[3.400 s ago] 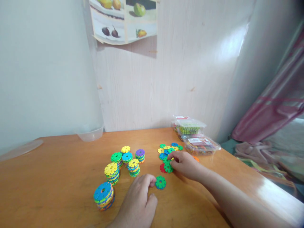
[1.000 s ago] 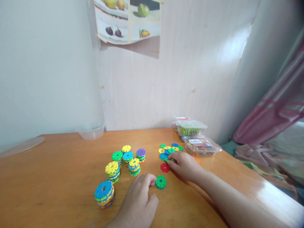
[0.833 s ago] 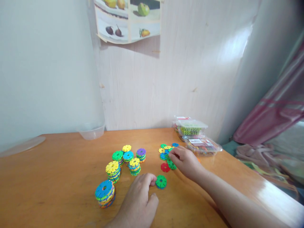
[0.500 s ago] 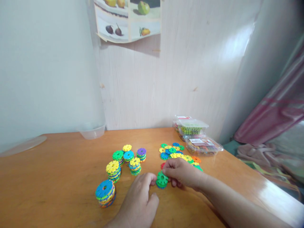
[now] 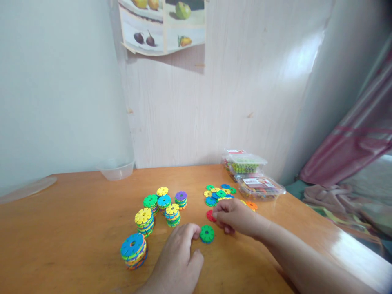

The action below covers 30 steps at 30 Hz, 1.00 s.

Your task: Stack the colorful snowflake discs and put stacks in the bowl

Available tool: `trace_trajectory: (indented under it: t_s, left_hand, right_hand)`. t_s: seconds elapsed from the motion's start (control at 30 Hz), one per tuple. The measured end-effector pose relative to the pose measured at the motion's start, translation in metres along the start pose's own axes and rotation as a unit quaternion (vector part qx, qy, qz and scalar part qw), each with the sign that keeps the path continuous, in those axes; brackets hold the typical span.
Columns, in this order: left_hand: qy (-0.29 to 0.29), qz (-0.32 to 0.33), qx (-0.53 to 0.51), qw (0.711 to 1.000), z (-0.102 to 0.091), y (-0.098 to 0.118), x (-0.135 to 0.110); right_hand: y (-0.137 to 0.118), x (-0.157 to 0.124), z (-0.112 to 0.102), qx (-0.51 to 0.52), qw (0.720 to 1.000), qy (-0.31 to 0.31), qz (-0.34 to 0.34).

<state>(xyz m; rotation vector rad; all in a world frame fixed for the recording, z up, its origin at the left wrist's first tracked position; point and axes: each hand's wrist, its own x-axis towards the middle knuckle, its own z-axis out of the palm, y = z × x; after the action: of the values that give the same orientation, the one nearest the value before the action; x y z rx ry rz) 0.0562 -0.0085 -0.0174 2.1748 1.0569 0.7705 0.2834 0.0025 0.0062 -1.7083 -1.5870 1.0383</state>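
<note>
One short green-topped stack (image 5: 207, 240), one red disc (image 5: 210, 216) just beyond it

From the head camera, your left hand (image 5: 179, 255) lies low over the table (image 5: 76, 212), fingers loosely curled and thumb held apart, pinching nothing. Its forefinger tip sits at the left edge of the short stack, seemingly touching it. That looks like a good guard: keep the finger light there, as a hard push would probably slide these thin discs out of line.

Your right hand (image 5: 240, 218) is beyond the short stack and to its right, thumb and forefinger close together at the red disc, whose right edge they cover. You cannot tell from here whether they pinch it or only reach over it. Gripping it by the rim, with fingertips rather than the whole hand, should give cleaner control of such a flat piece. Holding it level and matching the centre holes would seem the surest way to keep a pile straight.

Farther back lie the loose discs (image 5: 211, 201), partly hidden by your right hand, near the clear plastic boxes (image 5: 263, 190). Left of the short stack stand the taller stacks (image 5: 143, 216); your left wrist is best kept well away from the blue-topped stack (image 5: 134, 250).
</note>
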Motion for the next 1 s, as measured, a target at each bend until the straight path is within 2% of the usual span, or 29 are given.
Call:
trace_trajectory:
  t_s: [0.1, 0.17, 0.27, 0.43, 0.6, 0.7, 0.77, 0.87, 0.93, 1.0]
  left_hand:
    - [-0.001, 0.008, 0.004, 1.000, 0.001, -0.002, -0.001]
    - [-0.001, 0.010, 0.005, 1.000, 0.001, -0.003, -0.001]
    - [0.001, 0.009, 0.004, 1.000, 0.000, -0.003, -0.001]
    - [0.010, 0.008, -0.002, 1.000, 0.000, -0.002, 0.000]
    - [0.007, 0.004, -0.004, 1.000, 0.001, -0.002, 0.000]
    - [0.008, 0.004, -0.003, 1.000, 0.001, -0.002, 0.000]
    - [0.009, 0.006, -0.004, 1.000, 0.000, -0.001, 0.000]
    - [0.006, 0.005, -0.005, 1.000, 0.000, 0.000, -0.001]
    - [0.000, 0.002, -0.005, 1.000, 0.000, 0.001, -0.001]
    - [-0.006, 0.001, -0.004, 1.000, -0.001, 0.001, 0.000]
  right_hand:
    - [0.004, 0.003, -0.021, -0.090, 0.989, 0.109, -0.039]
    - [0.008, 0.005, -0.031, -0.165, 0.973, 0.151, -0.057]
    - [0.013, 0.005, -0.036, -0.237, 0.961, 0.129, -0.066]
    - [0.012, 0.001, -0.028, -0.309, 0.944, 0.091, -0.074]
    - [0.014, 0.004, -0.026, -0.319, 0.938, 0.107, -0.086]
    - [0.017, 0.008, -0.027, -0.279, 0.947, 0.124, -0.097]
    - [0.015, 0.009, -0.026, -0.205, 0.968, 0.119, -0.086]
    - [0.007, 0.004, -0.019, -0.030, 0.997, 0.064, -0.036]
    - [0.000, 0.000, -0.011, 0.067, 0.998, 0.013, -0.010]
    - [-0.005, -0.003, -0.002, 0.115, 0.993, -0.019, -0.002]
